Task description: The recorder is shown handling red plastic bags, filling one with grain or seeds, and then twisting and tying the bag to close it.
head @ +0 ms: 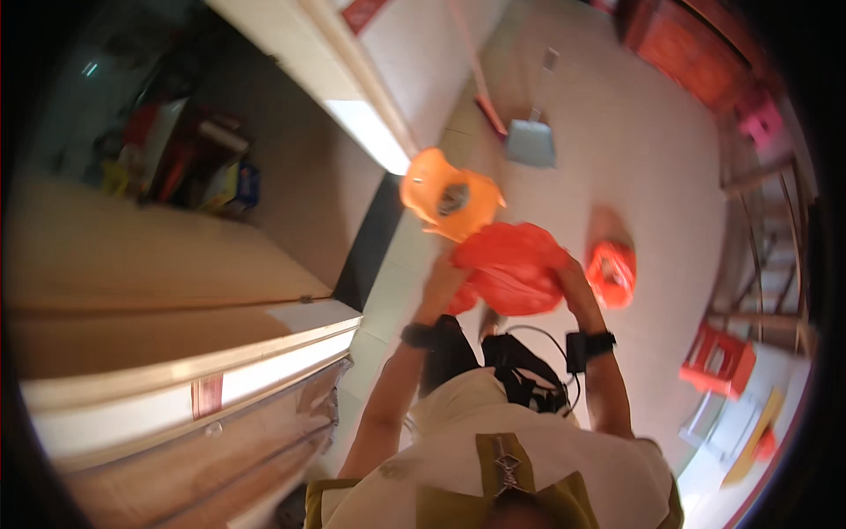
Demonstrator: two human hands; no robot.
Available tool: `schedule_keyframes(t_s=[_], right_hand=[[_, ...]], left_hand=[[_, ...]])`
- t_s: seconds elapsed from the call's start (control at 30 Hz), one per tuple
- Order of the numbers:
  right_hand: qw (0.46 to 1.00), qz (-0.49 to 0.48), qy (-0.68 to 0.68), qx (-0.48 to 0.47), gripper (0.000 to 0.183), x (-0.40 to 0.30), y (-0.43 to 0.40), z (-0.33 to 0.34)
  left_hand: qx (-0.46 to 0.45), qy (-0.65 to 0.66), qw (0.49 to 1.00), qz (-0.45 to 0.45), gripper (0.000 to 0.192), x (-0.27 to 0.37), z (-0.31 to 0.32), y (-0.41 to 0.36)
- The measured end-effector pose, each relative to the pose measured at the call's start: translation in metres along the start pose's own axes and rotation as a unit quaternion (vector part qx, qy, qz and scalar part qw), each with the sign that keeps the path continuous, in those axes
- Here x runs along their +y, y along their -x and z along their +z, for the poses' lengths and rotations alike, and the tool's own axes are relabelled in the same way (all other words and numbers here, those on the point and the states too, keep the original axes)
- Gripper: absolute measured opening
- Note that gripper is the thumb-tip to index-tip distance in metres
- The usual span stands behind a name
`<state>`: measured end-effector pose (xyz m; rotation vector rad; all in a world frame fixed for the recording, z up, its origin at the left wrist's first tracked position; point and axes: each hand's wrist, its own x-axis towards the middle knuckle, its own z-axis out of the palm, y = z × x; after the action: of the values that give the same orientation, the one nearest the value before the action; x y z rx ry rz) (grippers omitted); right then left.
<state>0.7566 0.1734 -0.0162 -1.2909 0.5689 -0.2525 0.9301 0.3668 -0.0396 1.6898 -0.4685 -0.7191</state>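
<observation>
A red plastic bag [515, 268] is spread wide between my two hands in front of my legs. My left hand [444, 281] grips its left edge, and my right hand [574, 281] has hold of the right edge. Just beyond the bag stands an orange plastic chair [453, 192] with a dark patterned patch on its seat. To the right of my right hand, a second red plastic bag [612, 274] sits open on the floor; what is inside is too blurred to tell. My fingertips are partly hidden by the held bag.
A grey dustpan [531, 142] and a red broom [490, 116] rest by the wall ahead. Left of me is an open doorway with a dark threshold [370, 244]. A red stool [719, 360], a wooden rack [760, 321] and a pink stool [760, 125] line the right side.
</observation>
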Motion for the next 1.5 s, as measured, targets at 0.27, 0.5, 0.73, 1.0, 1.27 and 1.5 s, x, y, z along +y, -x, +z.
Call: schedule_keyframes(t_s=[0.27,0.5,0.73,1.0,1.27,1.5], right_hand=[[0.996,0.018,0.022,-0.086,0.049,-0.003,0.005,0.034],[0.978,0.066,0.104,0.171,0.032,0.029,0.024,0.020],[0.960,0.065,0.024,0.271,0.043,0.045,0.044,0.009],[0.933,0.042,-0.117,0.338,0.060,0.020,0.066,0.019],[0.914,0.036,-0.106,0.389,0.039,0.008,0.068,0.042],[0.914,0.089,0.205,0.338,0.082,0.032,0.059,0.065]], left_hand=[[0.063,-0.031,0.997,-0.011,0.030,0.010,-0.036,0.003],[-0.017,-0.253,0.967,-0.006,0.018,-0.003,-0.047,-0.025],[-0.144,-0.257,0.955,-0.026,0.023,0.007,-0.015,-0.056],[-0.309,-0.040,0.936,-0.162,0.043,0.016,0.020,-0.090],[-0.389,0.022,0.887,-0.247,0.054,0.012,0.052,-0.108],[-0.479,0.145,0.775,-0.386,0.063,0.014,0.095,-0.093]])
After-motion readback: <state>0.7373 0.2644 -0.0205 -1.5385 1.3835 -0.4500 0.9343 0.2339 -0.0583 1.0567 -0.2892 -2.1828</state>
